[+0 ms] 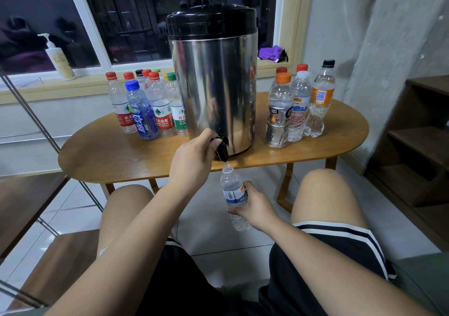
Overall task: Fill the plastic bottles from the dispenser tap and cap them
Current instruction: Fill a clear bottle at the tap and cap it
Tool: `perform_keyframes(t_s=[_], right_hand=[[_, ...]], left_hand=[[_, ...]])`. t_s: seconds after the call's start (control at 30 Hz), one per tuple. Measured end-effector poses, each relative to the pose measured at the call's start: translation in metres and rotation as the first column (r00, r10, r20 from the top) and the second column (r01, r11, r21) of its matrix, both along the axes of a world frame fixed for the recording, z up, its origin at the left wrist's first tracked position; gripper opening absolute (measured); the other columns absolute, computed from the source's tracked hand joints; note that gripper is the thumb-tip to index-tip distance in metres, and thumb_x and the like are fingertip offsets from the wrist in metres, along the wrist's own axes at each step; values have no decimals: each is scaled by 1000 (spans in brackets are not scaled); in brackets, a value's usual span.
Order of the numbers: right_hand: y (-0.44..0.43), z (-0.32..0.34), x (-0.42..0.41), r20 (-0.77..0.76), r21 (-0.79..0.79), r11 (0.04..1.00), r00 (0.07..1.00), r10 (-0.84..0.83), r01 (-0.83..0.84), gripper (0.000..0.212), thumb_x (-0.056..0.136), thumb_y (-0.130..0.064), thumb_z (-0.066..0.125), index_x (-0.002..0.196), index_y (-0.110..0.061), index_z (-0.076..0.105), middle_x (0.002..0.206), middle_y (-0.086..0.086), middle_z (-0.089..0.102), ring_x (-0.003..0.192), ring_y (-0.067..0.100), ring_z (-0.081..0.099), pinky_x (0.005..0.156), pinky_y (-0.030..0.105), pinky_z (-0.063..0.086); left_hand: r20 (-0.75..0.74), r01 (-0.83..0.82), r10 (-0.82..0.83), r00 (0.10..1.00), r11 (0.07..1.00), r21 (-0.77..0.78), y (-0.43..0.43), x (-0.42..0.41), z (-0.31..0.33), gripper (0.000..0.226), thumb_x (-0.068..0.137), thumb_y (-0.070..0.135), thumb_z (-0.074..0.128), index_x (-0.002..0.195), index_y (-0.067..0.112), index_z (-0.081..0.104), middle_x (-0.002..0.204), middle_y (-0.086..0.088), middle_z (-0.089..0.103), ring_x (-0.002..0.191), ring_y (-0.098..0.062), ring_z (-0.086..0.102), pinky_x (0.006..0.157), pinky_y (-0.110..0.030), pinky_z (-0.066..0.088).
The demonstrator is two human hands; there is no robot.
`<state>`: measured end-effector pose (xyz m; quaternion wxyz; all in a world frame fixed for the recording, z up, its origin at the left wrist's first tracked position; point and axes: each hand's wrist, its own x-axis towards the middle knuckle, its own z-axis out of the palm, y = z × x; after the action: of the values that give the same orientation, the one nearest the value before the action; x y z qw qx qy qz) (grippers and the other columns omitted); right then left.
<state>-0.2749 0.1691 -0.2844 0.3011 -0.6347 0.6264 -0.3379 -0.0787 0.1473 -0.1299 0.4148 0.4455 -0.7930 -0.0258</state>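
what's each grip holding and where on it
Left grip pinches the dispenser tap at its lever; right grip holds the uncapped bottle around its labelled middle.

Single head-worn view: looks forward and down from my seat, close over my knees, facing the table point(121, 155) and window point(97, 24).

The left grip point(194, 160) pinches the tap point(222, 148) — the right grip point(256, 206) holds an uncapped bottle point(232, 184), mouth just beneath it.

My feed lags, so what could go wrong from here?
The bottle mouth is narrow and held in mid-air under the tap by the right hand; a small drift could send water onto the floor. The left hand holds the tap lever, so a late release could overflow it.
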Motion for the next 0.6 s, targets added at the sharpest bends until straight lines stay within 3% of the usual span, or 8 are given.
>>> perform_keyframes(t_s=[0.43, 0.6], right_hand=[[-1, 1, 5, 12, -5, 1000, 1000, -10, 10, 70, 76, -41, 96, 130, -30, 53, 122, -11, 72, 108, 13, 70, 93, 34, 60], [0, 3, 6, 28, -4, 1000, 999, -23, 23, 69, 77, -37, 97, 129, -29, 53, 119, -13, 70, 105, 11, 67, 87, 26, 52]], left_hand=[[9, 15, -14, 1000, 1000, -11, -4, 1, 3, 17, 115, 37, 50, 103, 25, 51, 79, 6, 63, 71, -22, 59, 60, -44, 52], [18, 19, -18, 1000, 1000, -11, -13, 2, 5, 21, 115, 40, 47, 104, 24, 54, 78, 4, 64, 71, -25, 60, 63, -48, 53]])
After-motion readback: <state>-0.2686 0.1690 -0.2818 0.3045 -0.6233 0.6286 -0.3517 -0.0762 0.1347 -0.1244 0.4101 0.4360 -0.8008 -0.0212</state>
